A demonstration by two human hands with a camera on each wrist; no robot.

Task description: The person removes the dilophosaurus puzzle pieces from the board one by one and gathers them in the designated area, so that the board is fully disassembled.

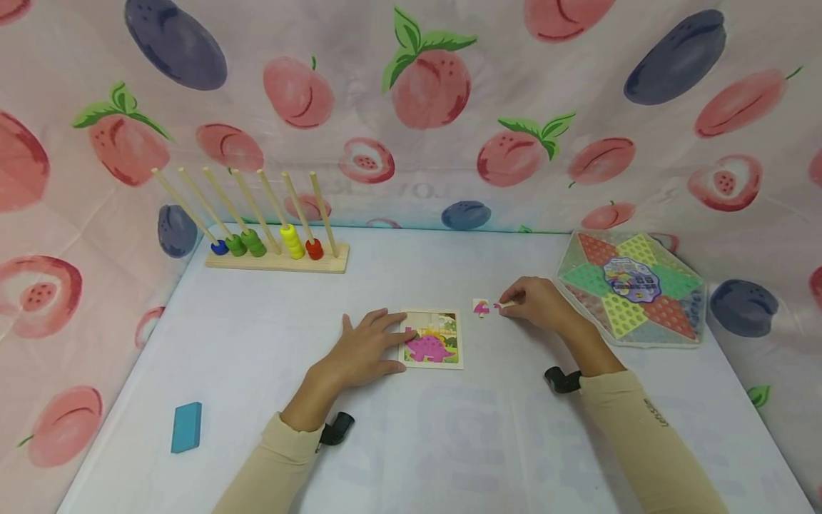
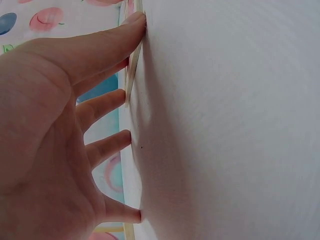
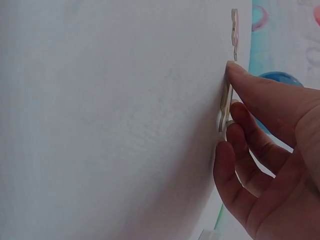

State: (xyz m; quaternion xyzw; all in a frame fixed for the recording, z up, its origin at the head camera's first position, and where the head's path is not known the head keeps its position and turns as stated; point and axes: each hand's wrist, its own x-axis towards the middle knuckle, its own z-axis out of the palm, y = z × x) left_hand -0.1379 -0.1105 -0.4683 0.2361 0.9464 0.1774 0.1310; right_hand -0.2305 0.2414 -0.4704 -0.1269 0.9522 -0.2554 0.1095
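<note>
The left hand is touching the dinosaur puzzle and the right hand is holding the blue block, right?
Not quite: the right hand is holding a thin puzzle piece, as the right wrist view shows. The left hand is indeed touching the dinosaur puzzle.

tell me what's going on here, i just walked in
A person is handling a small dinosaur puzzle. Their left hand, fingers spread, touches the puzzle's left side, while their right hand pinches a loose piece off to its right. A second piece lies on the white table between the puzzle and the right hand.
</note>
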